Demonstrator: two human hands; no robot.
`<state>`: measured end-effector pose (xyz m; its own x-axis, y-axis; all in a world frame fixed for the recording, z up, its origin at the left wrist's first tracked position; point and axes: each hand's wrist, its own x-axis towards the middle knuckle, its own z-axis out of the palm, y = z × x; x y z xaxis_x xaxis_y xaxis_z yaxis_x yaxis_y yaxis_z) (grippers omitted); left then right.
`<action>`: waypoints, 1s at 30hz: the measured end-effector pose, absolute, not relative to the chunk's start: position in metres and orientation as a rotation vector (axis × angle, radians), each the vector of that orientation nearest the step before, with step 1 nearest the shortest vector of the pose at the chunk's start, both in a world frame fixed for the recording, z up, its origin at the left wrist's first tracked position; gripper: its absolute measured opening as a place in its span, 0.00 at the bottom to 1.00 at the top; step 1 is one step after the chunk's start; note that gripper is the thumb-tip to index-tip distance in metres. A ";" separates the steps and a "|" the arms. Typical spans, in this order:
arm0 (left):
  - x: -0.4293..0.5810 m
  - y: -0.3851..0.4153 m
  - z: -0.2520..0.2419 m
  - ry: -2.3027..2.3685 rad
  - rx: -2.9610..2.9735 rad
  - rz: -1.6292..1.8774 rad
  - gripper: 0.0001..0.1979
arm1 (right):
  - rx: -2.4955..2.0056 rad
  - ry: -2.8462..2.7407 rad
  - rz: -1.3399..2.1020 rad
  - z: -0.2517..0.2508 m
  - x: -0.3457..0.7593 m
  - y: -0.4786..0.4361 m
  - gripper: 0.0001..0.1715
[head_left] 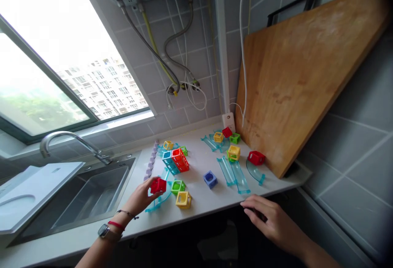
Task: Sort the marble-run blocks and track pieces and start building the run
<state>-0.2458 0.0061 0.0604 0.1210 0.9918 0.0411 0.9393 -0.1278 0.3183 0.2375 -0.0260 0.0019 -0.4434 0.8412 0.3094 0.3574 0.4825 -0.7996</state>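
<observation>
lower left, the left hand (141, 196) pinches a red plastic cube (159, 185), best gripped lightly; right hand (270, 217) half-curled, contents unclear.

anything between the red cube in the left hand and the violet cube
Yes, a green cube stands roughly between the red cube in the left hand and the violet cube; a yellow cube sits beside it, nearer the person.

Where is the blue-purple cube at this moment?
In the head view, the blue-purple cube sits on the white countertop, below and right of centre, with the frontmost yellow cube to its left and straight teal tracks to its right.
</observation>
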 end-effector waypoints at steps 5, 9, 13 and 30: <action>-0.243 0.001 0.060 1.912 2.142 0.474 0.32 | -0.818 -2.207 0.858 0.052 0.198 0.001 0.12; -0.232 -0.016 0.065 1.966 2.152 0.733 0.31 | -0.771 -2.319 0.776 0.086 0.142 0.051 0.16; -0.209 -0.045 0.058 2.030 2.118 1.091 0.25 | -0.860 -2.371 0.687 0.095 0.066 0.114 0.30; -0.139 -0.111 0.022 1.646 1.352 1.215 0.15 | -0.981 -2.401 0.672 0.099 0.072 0.209 0.22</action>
<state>-0.1395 -0.1114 0.0217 -0.2333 0.9707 0.0574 0.3406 0.0263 0.9399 0.0720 0.2087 0.0989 -0.6409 0.7335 0.2262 0.5097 0.6270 -0.5891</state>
